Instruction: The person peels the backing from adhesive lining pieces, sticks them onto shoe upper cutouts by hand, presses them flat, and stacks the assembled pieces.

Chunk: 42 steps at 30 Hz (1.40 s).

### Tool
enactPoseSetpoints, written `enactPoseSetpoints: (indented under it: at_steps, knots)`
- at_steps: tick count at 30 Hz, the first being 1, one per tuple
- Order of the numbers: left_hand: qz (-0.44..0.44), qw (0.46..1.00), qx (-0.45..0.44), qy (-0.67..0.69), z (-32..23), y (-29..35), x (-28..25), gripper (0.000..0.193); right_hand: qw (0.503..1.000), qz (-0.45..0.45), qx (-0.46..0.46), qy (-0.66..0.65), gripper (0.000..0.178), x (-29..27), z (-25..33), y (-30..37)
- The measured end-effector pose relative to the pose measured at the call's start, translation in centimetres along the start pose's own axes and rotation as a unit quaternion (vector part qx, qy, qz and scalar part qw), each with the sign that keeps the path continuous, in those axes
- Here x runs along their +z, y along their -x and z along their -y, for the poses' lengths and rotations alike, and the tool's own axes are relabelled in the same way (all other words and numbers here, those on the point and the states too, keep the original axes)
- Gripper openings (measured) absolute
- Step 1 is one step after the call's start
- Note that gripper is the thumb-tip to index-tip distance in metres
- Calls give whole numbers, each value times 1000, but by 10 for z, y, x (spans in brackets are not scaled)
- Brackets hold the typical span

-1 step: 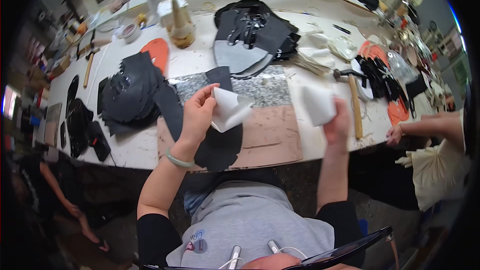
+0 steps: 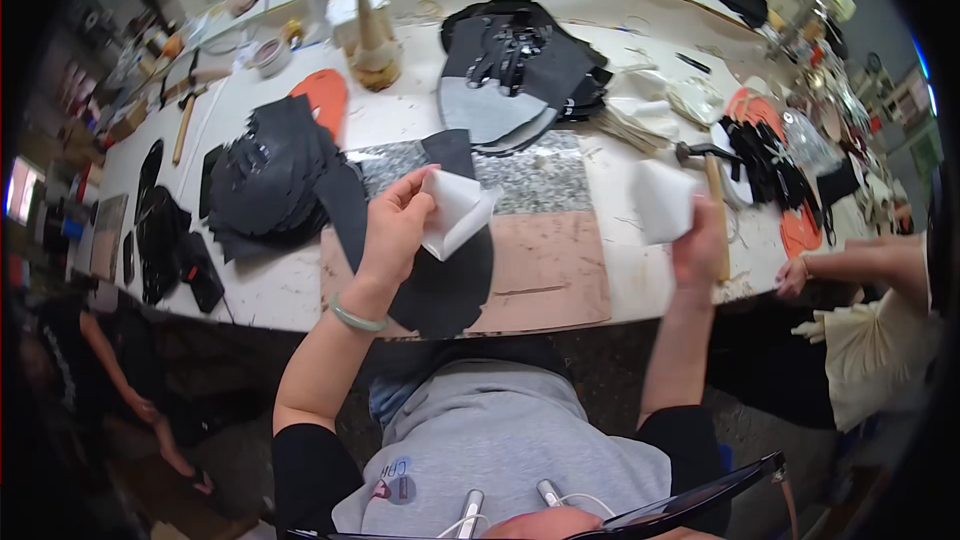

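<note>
I am watching the counter (image 2: 640, 285) from above, counting clock hours from the middle of my view. At nine o'clock, close in, my left grip (image 2: 395, 230) is pinching a white sheet (image 2: 450, 205) between thumb and fingers. The sheet is bending and sticking out toward three o'clock from that grip, over a black piece (image 2: 445, 295). I cannot tell if they are touching. At three o'clock my right grip (image 2: 698, 245) is holding a second sheet (image 2: 662, 202), white too, by its lower right part. Both are looking blurry.

The black piece is lying partly on a pink board (image 2: 550, 275), which is stretching out toward four o'clock. A speckled slab (image 2: 545, 175) is lying beyond the board, at one o'clock. Between nine and ten a black pile (image 2: 270, 180) is sitting, with an orange sole (image 2: 322, 95) showing behind it. A bigger pile (image 2: 500, 70) is sitting at twelve. A white stack (image 2: 640, 110) is lying at two, and a hammer (image 2: 713, 176) is lying just before three, partly hiding behind my right grip.
</note>
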<state>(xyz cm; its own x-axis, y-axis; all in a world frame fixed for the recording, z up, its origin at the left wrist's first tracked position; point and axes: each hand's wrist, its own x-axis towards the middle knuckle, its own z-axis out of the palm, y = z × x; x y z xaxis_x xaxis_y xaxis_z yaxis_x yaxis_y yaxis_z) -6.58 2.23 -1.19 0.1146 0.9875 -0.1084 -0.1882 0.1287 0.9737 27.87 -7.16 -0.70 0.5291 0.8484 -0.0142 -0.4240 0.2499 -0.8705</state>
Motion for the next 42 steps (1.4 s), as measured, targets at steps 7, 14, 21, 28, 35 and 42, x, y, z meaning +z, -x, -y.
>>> enactPoseSetpoints:
  at_steps: [7, 14, 21, 28, 35, 42]
  knots:
    - [-26, 983, -61, 173, -9, 42, -35, 36, 596, 235, -319, 698, 16, 5, -1, -34]
    - [-48, 967, 17, 249, 7, 75, -44, 25, 681, 138, -348, 629, 29, 41, -7, 3]
    - [-99, 953, 87, 273, 16, 97, -16, 20, 843, 362, -111, 382, 88, 160, -63, 110]
    - [-70, 961, 56, 261, 4, 111, -34, 31, 858, 398, -79, 315, 68, 162, -72, 105]
    - [-108, 969, 28, 223, 10, 112, -47, 31, 918, 352, 125, 132, 35, 146, -84, 104]
    - [-136, 984, 88, 70, 3, 123, -37, 42, 958, 197, 133, 162, 19, 131, -100, 105]
